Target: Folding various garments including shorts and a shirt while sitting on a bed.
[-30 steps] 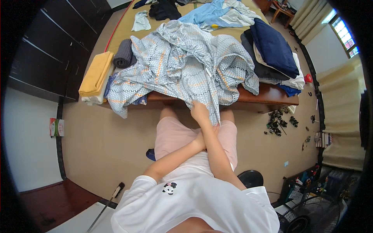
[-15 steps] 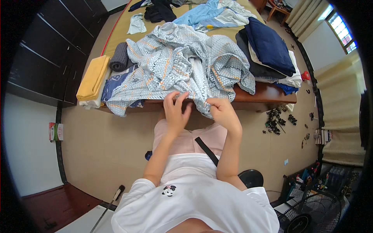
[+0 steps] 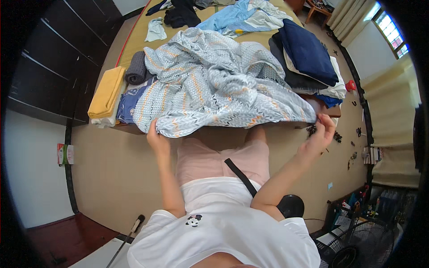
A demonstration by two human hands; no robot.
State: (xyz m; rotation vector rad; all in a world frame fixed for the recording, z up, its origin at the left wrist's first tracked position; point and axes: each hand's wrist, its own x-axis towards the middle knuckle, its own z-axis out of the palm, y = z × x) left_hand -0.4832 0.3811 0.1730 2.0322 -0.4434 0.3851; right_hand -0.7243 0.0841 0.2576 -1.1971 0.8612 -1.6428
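Observation:
A large white-and-grey patterned sheet (image 3: 214,89) with orange streaks lies crumpled over the near end of the bed. Its near edge is pulled out wide between my hands and hangs over the bed's wooden edge. My left hand (image 3: 158,137) is closed on that edge at the left, fingers mostly hidden behind the cloth. At the far right of the same edge, my right hand (image 3: 318,134) pinches the sheet's corner, its fingers bent. The middle of the sheet stays bunched in folds.
Left of the sheet lie a folded yellow cloth (image 3: 106,91), a rolled dark grey towel (image 3: 136,69) and blue patterned fabric (image 3: 130,105). A stack topped with folded navy clothing (image 3: 308,51) sits at right. Loose clothes (image 3: 237,15) cover the bed's far part. A fan (image 3: 362,243) stands lower right.
My hands have moved apart, left hand leftward and right hand far to the right. The sheet's near edge, bunched between them before, is now drawn out wide.

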